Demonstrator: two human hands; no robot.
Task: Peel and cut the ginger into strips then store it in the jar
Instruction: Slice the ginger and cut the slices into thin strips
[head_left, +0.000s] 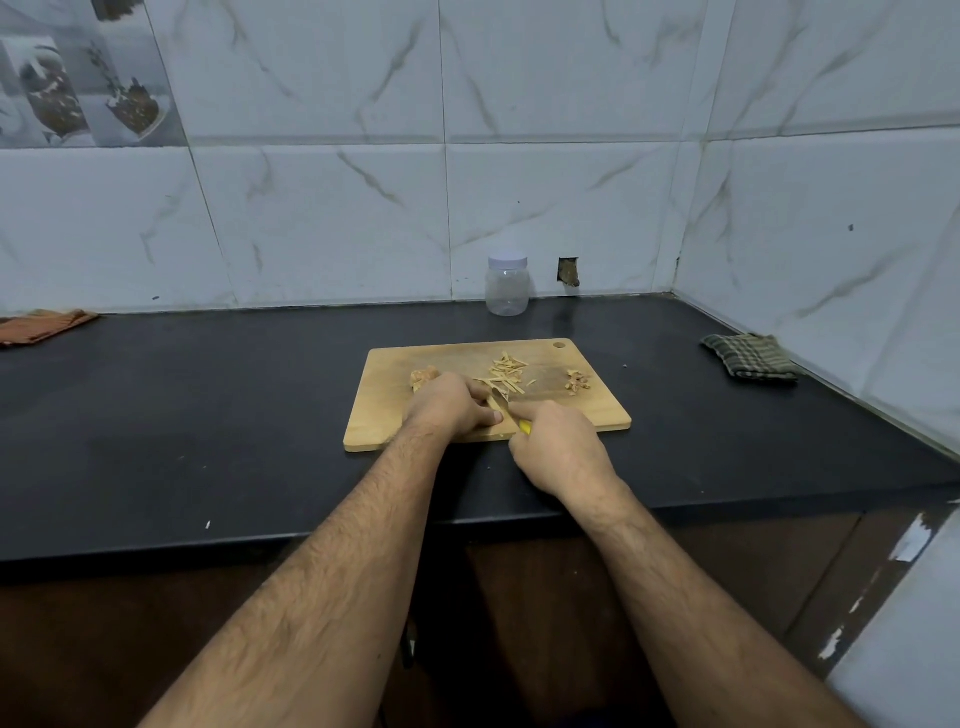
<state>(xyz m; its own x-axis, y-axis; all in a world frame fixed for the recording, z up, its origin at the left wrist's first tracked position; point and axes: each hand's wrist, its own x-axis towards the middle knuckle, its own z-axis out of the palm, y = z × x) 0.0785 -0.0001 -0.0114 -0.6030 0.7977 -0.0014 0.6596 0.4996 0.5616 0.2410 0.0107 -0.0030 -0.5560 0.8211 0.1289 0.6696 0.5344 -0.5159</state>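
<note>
Bare forearms reach in from the near edge, over the black stone worktop (208, 415), to the rectangular pale wooden cutting board (597, 410), which serves as the landmark for everything else. At the board's near edge the right hand (558, 449) is curled around the yellow handle of a small knife (524, 427), whose blade points toward the left hand and is mostly hidden. Just left of it, the left hand (449, 408) lies knuckles up on the board with its fingers bent down over a piece of pale ginger (493, 402), pinning it; little of that piece shows. Past the left hand, at the board's left side, sits an unpeeled brown ginger lump (425, 375). Thin yellow ginger strips (505, 370) lie scattered on the board's far middle, and a small heap of brown peel scraps (578, 382) lies toward its right end. Beyond the board, against the white marbled wall tiles (561, 208), stands a clear plastic jar with a white lid (507, 286), lid on. Right of the board lies a green checked cloth (750, 356); far left, an orange cloth (44, 325).
</note>
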